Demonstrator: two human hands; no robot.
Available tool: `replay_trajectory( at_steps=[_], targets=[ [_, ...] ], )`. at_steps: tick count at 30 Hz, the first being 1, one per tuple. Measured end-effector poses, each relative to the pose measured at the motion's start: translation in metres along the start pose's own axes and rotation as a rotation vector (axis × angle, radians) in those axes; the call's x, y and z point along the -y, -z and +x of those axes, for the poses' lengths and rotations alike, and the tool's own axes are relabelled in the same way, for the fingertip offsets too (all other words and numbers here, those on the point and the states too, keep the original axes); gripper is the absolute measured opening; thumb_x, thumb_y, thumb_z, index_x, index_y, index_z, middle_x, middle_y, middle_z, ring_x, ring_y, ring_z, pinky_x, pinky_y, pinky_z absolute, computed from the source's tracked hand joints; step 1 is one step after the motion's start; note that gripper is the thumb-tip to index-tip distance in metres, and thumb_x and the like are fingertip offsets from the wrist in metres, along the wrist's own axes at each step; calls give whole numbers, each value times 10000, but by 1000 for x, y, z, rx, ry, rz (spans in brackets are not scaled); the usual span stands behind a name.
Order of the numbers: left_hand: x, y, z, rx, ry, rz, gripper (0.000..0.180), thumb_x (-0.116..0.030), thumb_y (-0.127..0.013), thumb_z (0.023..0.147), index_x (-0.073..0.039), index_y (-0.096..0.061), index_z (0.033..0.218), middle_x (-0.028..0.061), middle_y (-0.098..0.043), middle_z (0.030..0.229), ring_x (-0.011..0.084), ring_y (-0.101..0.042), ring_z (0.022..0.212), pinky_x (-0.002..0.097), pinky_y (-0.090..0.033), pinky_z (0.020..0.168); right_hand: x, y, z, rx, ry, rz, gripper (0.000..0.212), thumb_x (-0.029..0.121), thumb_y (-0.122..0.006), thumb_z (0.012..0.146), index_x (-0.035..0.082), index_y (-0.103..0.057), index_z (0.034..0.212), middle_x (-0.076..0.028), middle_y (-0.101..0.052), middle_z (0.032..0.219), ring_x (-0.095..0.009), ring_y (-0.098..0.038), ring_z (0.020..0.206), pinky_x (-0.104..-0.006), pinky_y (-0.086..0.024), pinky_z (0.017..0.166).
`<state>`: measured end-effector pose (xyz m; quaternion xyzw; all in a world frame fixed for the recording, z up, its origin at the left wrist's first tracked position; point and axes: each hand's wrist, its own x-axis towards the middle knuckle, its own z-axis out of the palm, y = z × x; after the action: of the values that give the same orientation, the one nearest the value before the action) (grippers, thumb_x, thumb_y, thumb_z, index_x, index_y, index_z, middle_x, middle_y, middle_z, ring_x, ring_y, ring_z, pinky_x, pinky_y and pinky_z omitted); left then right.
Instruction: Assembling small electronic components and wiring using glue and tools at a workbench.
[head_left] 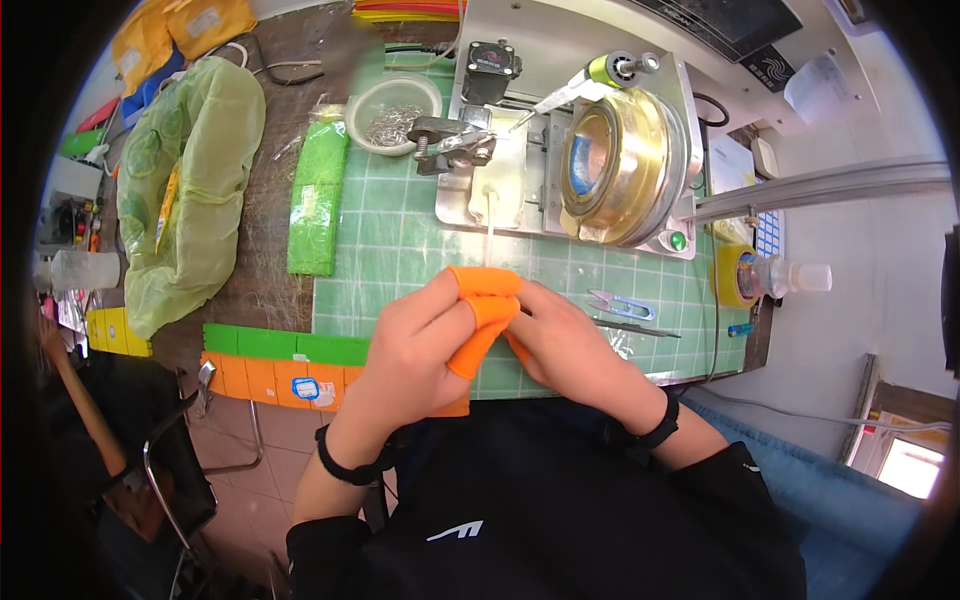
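Left hand point(410, 335) and right hand point(568, 335), fingers curled nearly closed, pinch a folded orange fabric piece point(486, 283) between them above the green gridded mat point(400, 235); handling appears unfinished (fabric gathered, not yet released), remaining steps indeterminable.

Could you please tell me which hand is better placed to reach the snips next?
Probably the right hand: the snips lie on its side; the left hand is farther off. Both hold the orange cloth.
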<state>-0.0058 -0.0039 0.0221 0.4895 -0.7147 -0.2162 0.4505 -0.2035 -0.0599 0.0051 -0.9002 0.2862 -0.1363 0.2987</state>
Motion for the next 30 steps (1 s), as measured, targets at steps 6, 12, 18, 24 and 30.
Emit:
replay_trajectory(
  at_steps=[6, 12, 18, 24, 30],
  targets=[
    [8, -10, -3, -148, 102, -140, 192, 51, -737, 824, 6, -713, 1009, 133, -689, 1081, 264, -691, 852, 317, -571, 695, -8, 5, 22, -119, -90, 23, 191, -5, -640, 843, 24, -620, 1030, -161, -567, 989, -366, -594, 947, -444, -511, 808],
    [7, -10, -3, -158, 160, -168, 190, 76, -732, 817, 15, -713, 996, 127, -695, 1075, 244, -689, 885, 308, -570, 718, -3, 5, 38, -359, -198, -50, 398, -23, -601, 930, 17, -555, 1323, -228, -595, 1153, -451, -596, 1030, -462, -500, 869],
    [11, -11, -5, -189, 113, -169, 157, 72, -701, 851, 17, -722, 997, 129, -688, 1083, 160, -655, 782, 245, -535, 602, 2, 1, 35, -346, -221, 50, 463, -21, -556, 957, 48, -505, 1412, -218, -600, 1190, -406, -613, 995, -426, -509, 870],
    [10, -11, -4, -188, 75, -132, 164, 73, -717, 839, 12, -722, 992, 129, -692, 1067, 213, -670, 868, 270, -551, 673, -5, 14, -31, -394, -36, 142, 419, 6, -564, 967, -21, -532, 1384, -177, -646, 1145, -301, -632, 856, -381, -519, 797],
    [11, -13, -5, -213, 102, -139, 166, 79, -719, 837, 12, -722, 988, 131, -694, 1055, 222, -678, 884, 272, -554, 685, 14, 39, -33, -498, 75, 159, 328, 108, -545, 1007, -55, -595, 1287, -167, -668, 1055, -244, -628, 829, -328, -506, 765]
  ],
)
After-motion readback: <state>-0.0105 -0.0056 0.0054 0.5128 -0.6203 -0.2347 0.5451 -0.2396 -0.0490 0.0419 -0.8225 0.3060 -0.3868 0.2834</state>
